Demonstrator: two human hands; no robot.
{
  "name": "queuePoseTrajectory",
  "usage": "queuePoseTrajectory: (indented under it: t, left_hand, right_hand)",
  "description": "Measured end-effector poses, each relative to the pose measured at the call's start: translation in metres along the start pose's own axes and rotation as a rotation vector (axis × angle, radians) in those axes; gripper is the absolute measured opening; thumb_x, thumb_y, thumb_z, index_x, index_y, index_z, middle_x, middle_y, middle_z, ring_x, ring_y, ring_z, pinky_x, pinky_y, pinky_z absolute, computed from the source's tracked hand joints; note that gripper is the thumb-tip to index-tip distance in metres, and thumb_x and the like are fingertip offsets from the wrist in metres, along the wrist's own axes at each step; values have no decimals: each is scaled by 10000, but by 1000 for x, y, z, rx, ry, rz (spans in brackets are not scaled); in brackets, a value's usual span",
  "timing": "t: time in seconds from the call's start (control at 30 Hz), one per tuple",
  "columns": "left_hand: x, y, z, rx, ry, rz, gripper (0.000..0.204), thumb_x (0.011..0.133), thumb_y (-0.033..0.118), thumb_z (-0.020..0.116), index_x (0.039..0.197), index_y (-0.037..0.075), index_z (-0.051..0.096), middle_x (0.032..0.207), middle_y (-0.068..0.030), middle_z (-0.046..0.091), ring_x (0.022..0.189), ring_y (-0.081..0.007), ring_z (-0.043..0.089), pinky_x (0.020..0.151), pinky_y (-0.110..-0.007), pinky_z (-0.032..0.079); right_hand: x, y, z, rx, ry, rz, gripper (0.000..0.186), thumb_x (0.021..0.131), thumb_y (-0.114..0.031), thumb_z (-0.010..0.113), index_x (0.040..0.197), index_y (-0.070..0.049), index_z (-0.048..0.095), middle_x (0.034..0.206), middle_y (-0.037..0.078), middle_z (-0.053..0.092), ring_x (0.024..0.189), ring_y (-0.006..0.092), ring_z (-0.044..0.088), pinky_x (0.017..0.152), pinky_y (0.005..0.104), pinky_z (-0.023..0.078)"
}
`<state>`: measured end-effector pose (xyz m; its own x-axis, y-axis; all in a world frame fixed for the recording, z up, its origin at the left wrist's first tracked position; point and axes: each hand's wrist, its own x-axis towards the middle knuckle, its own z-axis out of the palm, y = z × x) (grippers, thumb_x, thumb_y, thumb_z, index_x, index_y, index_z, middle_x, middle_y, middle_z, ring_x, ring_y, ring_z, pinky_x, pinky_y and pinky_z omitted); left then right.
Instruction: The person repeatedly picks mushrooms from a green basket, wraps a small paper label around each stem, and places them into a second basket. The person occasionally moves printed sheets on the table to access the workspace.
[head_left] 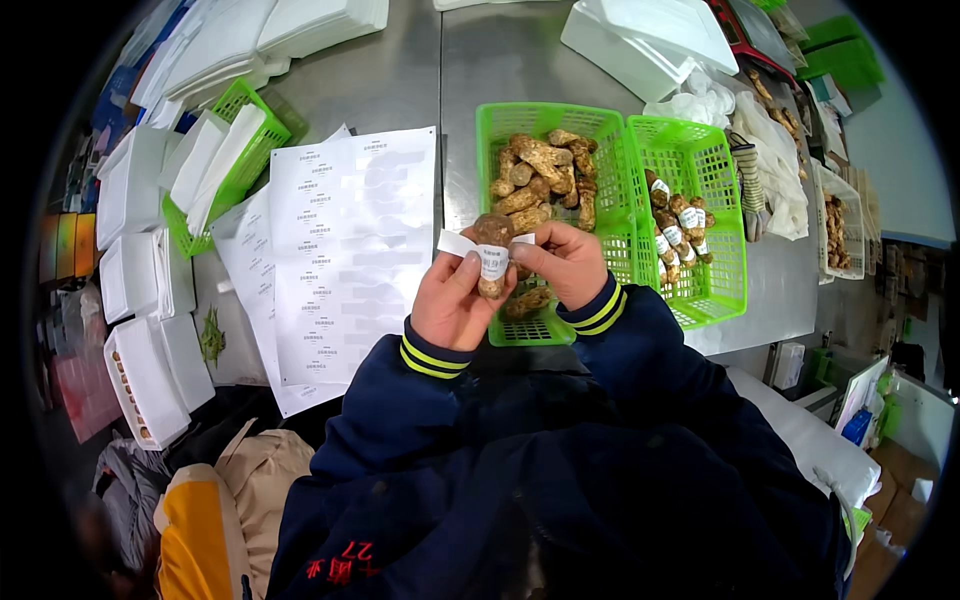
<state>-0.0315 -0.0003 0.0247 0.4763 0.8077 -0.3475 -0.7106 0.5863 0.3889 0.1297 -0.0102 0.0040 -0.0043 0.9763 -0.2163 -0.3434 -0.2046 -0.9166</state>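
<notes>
Between my two hands a brown-capped mushroom stands cap up, with a white paper label across its stem. My left hand grips the mushroom from the left, and one label end sticks out above its thumb. With thumb and fingers together, my right hand pinches the label's other end. Just behind lies a green basket of unlabelled mushrooms. The green basket to its right holds several mushrooms with white labels. At left, a sheet of labels overlaps other sheets on the metal table.
A green basket with white foam pieces stands at the left. White foam boxes line the far left, and a foam box sits at the back right. Plastic bags and a white basket of mushrooms are on the right.
</notes>
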Motion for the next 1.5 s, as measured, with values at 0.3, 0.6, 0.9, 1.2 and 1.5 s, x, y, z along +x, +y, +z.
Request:
queuePoseTrajectory:
  t: [0.3,0.6,0.9,1.2,1.5]
  left_hand:
    - [0,-5,-2,51,-48,-79,285,915,163,451,1166,36,410,1097,-99,515,934,-209,524,783,-375,454]
    - [2,-7,-15,9,-123,-105,309,913,193,458,1174,35,409,1101,-93,520,934,-197,539,792,-355,463]
    - [-4,-8,-5,-63,-229,-176,413,893,186,491,1261,73,342,1218,-125,454,1017,-225,522,824,-365,464]
    - [23,-10,-12,-18,159,118,232,897,108,484,1122,66,444,1043,-81,541,932,-180,540,747,-309,466]
    - [38,-20,-8,3,193,283,429,847,32,547,1238,-9,373,943,-77,552,864,-155,543,755,-299,468]
  right_hand:
    - [-3,-8,-7,-40,-20,8,120,771,-92,672,763,-2,593,679,-36,531,640,31,446,565,192,362]
    - [-1,-7,-7,-88,-104,38,400,755,-179,702,1071,15,550,874,42,576,812,104,528,713,233,438]
    - [2,-2,-6,469,-495,349,877,722,-364,701,1375,-83,188,1164,60,484,1060,187,495,849,330,441]
    - [-9,-2,18,-386,173,-159,379,705,-169,729,982,-11,524,863,53,561,751,112,532,667,250,453]
    - [-6,10,40,-799,319,-470,322,695,-75,699,949,-5,515,817,91,576,666,158,557,626,258,467]
